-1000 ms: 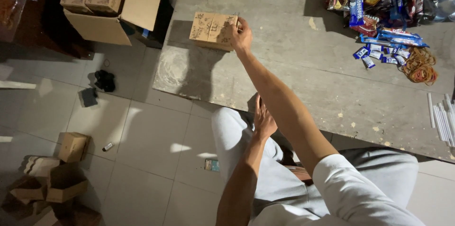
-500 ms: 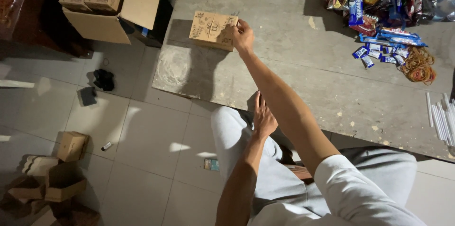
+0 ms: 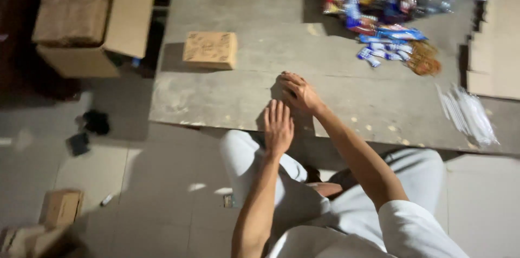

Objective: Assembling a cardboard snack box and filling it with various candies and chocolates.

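Head view: the person sits at the near edge of a grey, worn surface (image 3: 227,95) and looks down at both arms. The left hand (image 3: 278,127) lies flat over the near edge of the surface, fingers extended and pressed together, holding nothing. The right hand (image 3: 297,91) rests just beyond it on the surface, fingers curled loosely inward; whether it pinches anything cannot be told. The two hands are just beside each other.

The small cardboard box (image 3: 210,50) stands on the surface, far and to the left of both hands, well apart from them and touched by neither. A pile of colourful snack packets (image 3: 379,3) lies at the far right of the surface. A bundle of clear plastic sleeves (image 3: 468,114) lies at the right, near the edge. Flat cardboard sheets (image 3: 495,41) lie at the far right. A large open carton (image 3: 92,20) stands on the floor to the far left, beside the surface. A small brown box (image 3: 60,208) lies on the tiled floor at the near left
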